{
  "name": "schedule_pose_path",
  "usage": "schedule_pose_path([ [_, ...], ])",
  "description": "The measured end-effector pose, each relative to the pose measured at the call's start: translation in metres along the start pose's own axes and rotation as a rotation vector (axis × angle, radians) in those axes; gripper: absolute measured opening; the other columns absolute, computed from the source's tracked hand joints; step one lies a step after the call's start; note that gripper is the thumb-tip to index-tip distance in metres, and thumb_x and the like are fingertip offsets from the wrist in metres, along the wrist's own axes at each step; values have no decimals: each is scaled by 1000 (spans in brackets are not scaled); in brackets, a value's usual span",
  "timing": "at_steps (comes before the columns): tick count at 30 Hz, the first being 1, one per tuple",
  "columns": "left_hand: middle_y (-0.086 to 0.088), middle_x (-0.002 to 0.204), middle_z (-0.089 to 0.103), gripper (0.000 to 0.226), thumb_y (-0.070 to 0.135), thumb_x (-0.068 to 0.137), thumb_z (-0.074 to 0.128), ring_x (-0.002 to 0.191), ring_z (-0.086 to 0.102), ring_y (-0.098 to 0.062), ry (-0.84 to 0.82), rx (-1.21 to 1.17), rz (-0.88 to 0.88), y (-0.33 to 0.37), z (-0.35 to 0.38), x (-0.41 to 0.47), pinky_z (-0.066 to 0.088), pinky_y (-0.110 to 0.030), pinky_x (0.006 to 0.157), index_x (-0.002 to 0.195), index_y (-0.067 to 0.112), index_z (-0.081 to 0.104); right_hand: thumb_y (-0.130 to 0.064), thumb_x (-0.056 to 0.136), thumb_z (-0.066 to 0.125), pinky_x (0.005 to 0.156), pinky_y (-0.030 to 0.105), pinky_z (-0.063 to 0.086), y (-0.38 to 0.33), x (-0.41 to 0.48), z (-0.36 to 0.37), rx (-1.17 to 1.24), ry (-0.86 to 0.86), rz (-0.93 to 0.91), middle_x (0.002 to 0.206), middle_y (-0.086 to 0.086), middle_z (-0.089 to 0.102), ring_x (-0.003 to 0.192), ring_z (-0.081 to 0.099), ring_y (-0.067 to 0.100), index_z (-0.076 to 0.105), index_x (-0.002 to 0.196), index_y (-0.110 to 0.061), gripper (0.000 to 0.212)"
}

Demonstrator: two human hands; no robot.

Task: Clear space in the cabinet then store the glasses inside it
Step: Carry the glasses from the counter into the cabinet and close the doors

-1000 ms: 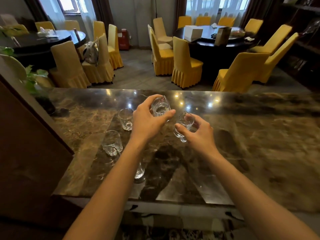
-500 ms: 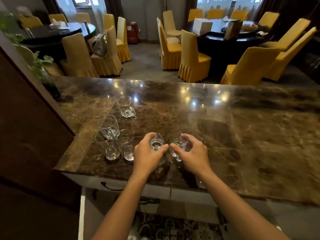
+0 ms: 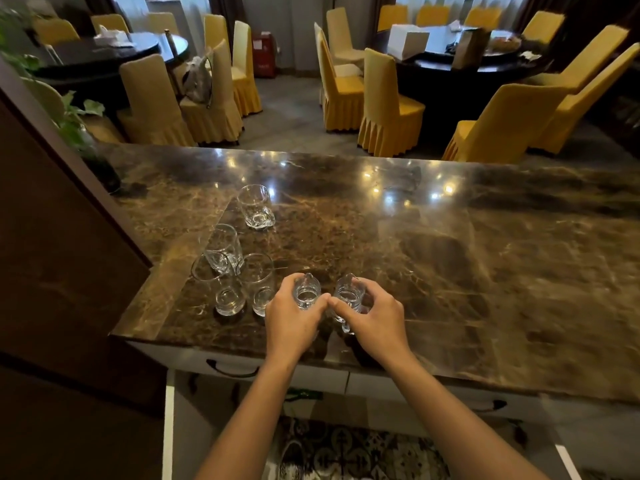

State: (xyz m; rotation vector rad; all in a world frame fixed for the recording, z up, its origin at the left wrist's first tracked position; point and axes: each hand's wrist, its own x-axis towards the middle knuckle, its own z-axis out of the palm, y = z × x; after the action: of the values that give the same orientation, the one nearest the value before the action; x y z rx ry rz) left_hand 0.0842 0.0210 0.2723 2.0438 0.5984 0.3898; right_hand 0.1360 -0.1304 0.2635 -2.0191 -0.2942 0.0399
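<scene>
My left hand (image 3: 294,318) grips a small clear spouted glass (image 3: 307,293) near the front of the brown marble counter (image 3: 467,271). My right hand (image 3: 375,315) grips a second small spouted glass (image 3: 349,295) right beside it; my thumbs almost touch. Left of my hands stand two taller clear glasses (image 3: 221,287) (image 3: 259,284), with a third glass (image 3: 221,247) behind them and another glass (image 3: 256,206) farther back. Below the counter edge an open white cabinet door (image 3: 169,427) shows; the cabinet's inside is mostly hidden.
A dark wooden panel (image 3: 62,254) rises at the left with a green plant (image 3: 69,116) behind it. White drawer fronts with black handles (image 3: 232,370) sit under the counter. Beyond the counter are yellow-covered chairs (image 3: 388,109) and round dark tables (image 3: 478,60).
Both hands carried the two small glasses from mid-counter toward the front edge and lowered them. The view tilted down, revealing the drawers and the cabinet door.
</scene>
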Motion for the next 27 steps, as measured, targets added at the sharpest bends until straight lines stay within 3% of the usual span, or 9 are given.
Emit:
schedule_pose_path([
  [7,12,130,64,60,45,81,78,121,58,-8,8,-49,-13,-8,5,1,44,-23,94,135,28,56,-69,75,73,76,1,45,1,-2,4,-10,-14,-6,100,-44,57,102,54,-23,57,122,-48,53],
  [11,21,131,60,68,41,82,80,122,56,-1,-3,-72,-4,-17,6,-5,48,-26,103,141,27,51,-64,79,73,85,3,44,6,-1,6,-6,-41,-4,115,-37,58,109,54,-20,58,131,-40,60],
  [15,55,105,53,64,30,83,81,103,49,31,-5,-76,11,-32,11,-17,39,4,86,140,33,50,-43,84,74,104,13,39,14,-7,5,85,-140,40,148,-20,49,132,46,-7,39,153,-32,78],
  [19,31,117,64,57,27,87,78,114,57,16,30,-91,44,-37,14,-21,49,-18,100,139,30,55,-22,91,71,115,24,40,18,-15,7,189,-172,53,151,-16,50,136,44,-9,36,156,-23,74],
  [22,14,129,67,58,27,90,75,122,61,1,45,-97,81,-38,14,-23,52,-32,105,144,24,53,-25,92,72,113,22,41,18,-16,11,195,-147,35,148,-18,52,134,46,-10,38,155,-24,72],
  [25,11,134,66,63,28,90,75,125,60,0,64,-103,74,-42,14,-24,51,-33,107,148,22,50,-32,90,75,107,13,40,19,-18,18,205,-133,22,146,-26,49,132,45,-14,37,155,-30,75],
  [27,22,127,66,65,29,90,77,120,60,7,71,-120,51,-44,15,-24,51,-27,105,148,23,50,-35,89,75,106,10,39,19,-19,22,208,-126,27,146,-27,48,133,44,-15,36,155,-32,77],
])
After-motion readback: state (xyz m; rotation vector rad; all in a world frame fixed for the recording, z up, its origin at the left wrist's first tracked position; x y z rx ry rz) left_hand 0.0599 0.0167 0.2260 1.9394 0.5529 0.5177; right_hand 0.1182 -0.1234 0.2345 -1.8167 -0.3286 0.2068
